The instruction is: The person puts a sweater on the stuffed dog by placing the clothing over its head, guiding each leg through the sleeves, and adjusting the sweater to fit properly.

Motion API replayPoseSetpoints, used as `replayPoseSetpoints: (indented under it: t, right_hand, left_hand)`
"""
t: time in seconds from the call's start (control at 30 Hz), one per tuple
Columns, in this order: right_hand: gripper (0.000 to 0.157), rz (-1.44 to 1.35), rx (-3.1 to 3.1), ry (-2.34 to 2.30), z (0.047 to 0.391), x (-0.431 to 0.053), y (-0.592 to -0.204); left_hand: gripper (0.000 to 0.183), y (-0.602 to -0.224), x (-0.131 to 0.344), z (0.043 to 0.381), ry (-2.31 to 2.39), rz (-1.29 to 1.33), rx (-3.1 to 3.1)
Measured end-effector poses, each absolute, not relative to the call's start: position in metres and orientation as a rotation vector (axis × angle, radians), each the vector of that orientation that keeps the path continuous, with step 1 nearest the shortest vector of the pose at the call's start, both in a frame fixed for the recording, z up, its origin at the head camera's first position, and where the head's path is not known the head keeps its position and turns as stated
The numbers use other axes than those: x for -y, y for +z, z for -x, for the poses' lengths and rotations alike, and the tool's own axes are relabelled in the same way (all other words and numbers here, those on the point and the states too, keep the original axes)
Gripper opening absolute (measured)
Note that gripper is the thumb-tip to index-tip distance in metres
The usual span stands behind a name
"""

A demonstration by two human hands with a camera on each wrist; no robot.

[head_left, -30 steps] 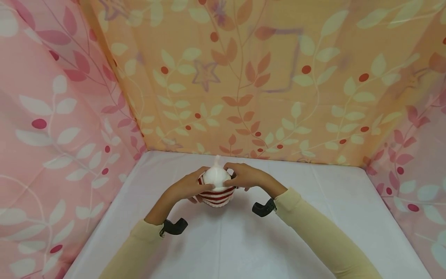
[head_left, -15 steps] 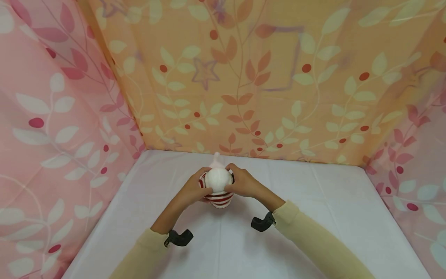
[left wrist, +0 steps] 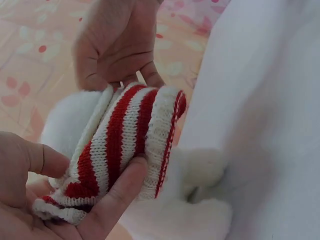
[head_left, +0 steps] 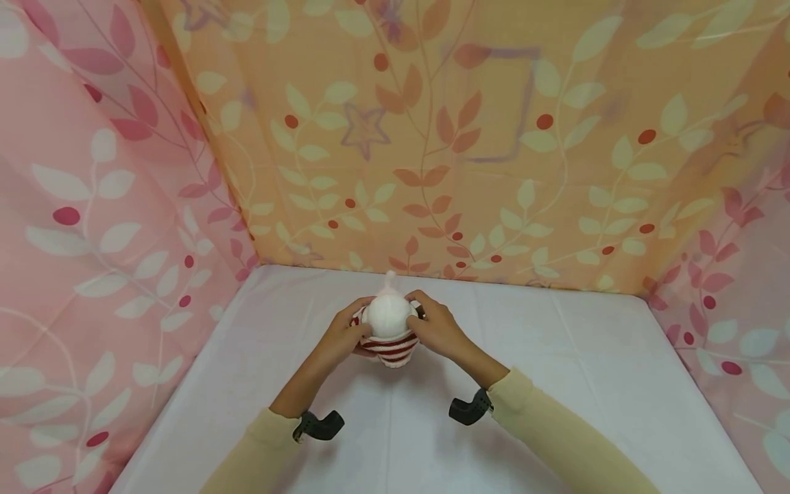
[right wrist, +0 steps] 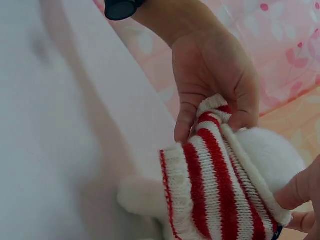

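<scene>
A white plush toy (head_left: 389, 317) wears a red-and-white striped knit sweater (left wrist: 122, 137). Its round white head shows above the collar, and a pale pink part (head_left: 390, 282) sticks up behind it in the head view. My left hand (head_left: 341, 336) pinches the sweater at the left side, thumb near the collar, fingers along the stripes. On the opposite side my right hand (head_left: 439, 328) grips the sweater by its collar, thumb against the white head. White plush limbs (left wrist: 187, 212) stick out beyond the ribbed hem (right wrist: 177, 187). My hands hide parts of the sweater's sides.
A white-covered table (head_left: 524, 439) lies under the toy. Leaf-patterned cloth walls, an orange one (head_left: 432, 206) behind and pink ones (head_left: 92, 274) at the sides, enclose it. Black wrist cameras (head_left: 321, 425) hang beneath both forearms.
Both wrists have come lower in the head view, and the hands have closed in on the sweater's sides. The toy has tilted and shifted slightly right, showing more of its pink part.
</scene>
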State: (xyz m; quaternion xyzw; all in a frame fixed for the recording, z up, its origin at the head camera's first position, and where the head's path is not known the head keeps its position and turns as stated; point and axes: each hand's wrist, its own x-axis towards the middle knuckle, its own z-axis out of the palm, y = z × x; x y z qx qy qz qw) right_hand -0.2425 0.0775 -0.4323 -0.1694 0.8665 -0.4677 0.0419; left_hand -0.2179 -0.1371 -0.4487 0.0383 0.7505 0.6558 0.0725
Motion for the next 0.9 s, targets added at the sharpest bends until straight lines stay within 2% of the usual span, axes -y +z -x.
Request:
replayPoseSetpoints:
  t: [0.37,0.73,0.9]
  right_hand:
    - [0.044,0.362,-2.63,-1.495,0.2435,-0.0783,-0.4352]
    - [0.043,0.296,-2.498,-1.547,0.2463,-0.0842,-0.4338]
    - [0.042,0.269,-2.487,-1.542,0.247,-0.0868,-0.4336]
  left_hand:
    - [0.054,-0.452,0.1328,0.2164,2.016,-0.009,-2.237]
    - [0.057,-0.4529,0.1365,0.2198,1.967,0.061,-2.209]
    - [0.057,-0.4524,0.1356,0.2184,1.959,0.004,-2.21]
